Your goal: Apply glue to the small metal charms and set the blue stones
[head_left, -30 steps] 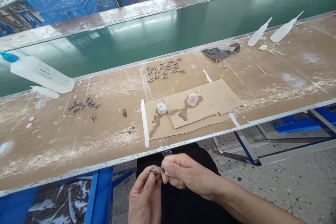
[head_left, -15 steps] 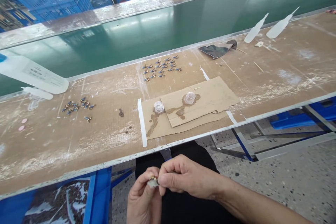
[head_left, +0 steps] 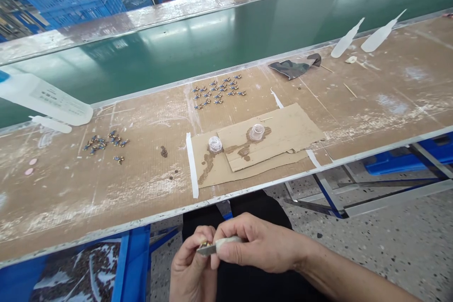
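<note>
Below the bench's front edge, over my lap, my left hand (head_left: pixel 193 269) pinches a tiny brass-coloured part (head_left: pixel 204 243) between thumb and fingertips. My right hand (head_left: pixel 256 247) grips a small grey blade-like tool (head_left: pixel 216 246) whose tip touches that part. On the bench lie two groups of small blue-and-brass parts, one at the left (head_left: pixel 104 142) and one laid out in rows further back (head_left: pixel 217 89). Two small clear cups (head_left: pixel 215 144) (head_left: pixel 256 132) sit on stained cardboard sheets (head_left: pixel 283 132).
A brown worktop (head_left: pixel 371 104) runs along a green conveyor belt (head_left: pixel 212 42). A white bottle (head_left: pixel 42 99) lies at the left; two white squeeze applicators (head_left: pixel 364 37) and a dark rag (head_left: pixel 293 67) at the right. A blue bin (head_left: pixel 88 269) of small parts sits under the bench.
My hands dropped slightly lower in view. The grey tool, mostly hidden half a second ago, now shows again between my right fingers, pointing left at the part.
</note>
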The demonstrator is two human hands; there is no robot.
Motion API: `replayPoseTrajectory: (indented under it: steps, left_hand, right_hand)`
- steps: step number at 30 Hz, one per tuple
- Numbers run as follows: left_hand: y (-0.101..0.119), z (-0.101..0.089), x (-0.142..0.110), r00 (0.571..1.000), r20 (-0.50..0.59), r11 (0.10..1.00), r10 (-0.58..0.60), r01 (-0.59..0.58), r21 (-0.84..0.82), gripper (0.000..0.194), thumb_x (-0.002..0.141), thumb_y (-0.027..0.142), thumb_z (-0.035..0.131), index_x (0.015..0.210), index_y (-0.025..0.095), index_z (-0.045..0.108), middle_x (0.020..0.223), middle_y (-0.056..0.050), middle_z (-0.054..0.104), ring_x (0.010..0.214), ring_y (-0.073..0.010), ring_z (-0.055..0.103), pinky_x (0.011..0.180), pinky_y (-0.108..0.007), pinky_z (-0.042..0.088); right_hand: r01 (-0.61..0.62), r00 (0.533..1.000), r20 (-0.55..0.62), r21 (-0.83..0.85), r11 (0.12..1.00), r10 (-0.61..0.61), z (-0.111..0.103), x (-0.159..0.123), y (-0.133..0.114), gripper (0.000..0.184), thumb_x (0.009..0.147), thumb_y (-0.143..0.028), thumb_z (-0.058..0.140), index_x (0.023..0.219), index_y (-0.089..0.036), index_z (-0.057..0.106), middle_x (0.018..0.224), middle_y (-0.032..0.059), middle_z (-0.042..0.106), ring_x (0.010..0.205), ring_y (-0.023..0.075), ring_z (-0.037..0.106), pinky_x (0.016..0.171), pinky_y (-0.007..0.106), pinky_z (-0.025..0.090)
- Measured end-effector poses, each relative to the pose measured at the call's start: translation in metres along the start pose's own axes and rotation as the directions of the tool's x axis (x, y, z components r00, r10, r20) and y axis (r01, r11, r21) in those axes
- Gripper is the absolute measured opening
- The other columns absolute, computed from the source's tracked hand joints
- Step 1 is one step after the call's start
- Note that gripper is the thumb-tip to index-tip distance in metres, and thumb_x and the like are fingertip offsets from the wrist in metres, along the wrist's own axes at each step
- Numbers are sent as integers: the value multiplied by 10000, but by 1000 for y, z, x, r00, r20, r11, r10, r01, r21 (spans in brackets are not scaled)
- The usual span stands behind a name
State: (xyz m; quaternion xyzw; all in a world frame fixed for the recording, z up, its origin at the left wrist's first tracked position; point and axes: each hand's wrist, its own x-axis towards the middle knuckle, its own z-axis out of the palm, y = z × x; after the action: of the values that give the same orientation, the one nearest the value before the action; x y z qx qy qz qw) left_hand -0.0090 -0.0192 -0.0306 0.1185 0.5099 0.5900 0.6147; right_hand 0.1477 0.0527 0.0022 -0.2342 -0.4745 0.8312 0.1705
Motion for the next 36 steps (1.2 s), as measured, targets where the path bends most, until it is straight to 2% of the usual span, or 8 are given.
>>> replayPoseTrajectory:
  steps: [6,15,28,36]
  left_hand:
    - [-1,-2,3,997,77,1000,-7,6,7,169,568,310,857,610,213,726,701,-15,587,668,-126,567,626,-251,512]
    - [-3,-2,2,997,68,999,-32,33,-20,184,524,307,876,597,238,722,654,-2,565,631,-125,557,593,-252,498]
    - [-2,1,-1,994,113,1000,-8,11,-28,169,557,305,864,641,252,727,675,4,590,649,-118,569,608,-234,490]
    - [-6,-1,-1,987,160,999,-14,21,-45,137,611,273,838,659,246,713,694,18,595,659,-106,572,671,-258,512]
  right_hand:
    - [-9,999,47,205,979,-1,0,0,4,258,865,-333,548,841,-89,629,551,-67,347,516,17,293,513,175,235]
    - [-48,999,24,120,992,46,-1,-1,-1,277,857,-347,553,843,-93,661,562,-59,366,527,15,306,504,180,229]
    - [-25,999,48,176,984,17,1,-4,-2,237,853,-291,545,801,-82,646,533,-63,351,501,14,285,478,190,193]
    - [-34,999,44,130,991,29,0,-3,-2,224,856,-280,547,807,-85,644,552,-58,373,518,14,299,485,192,196]
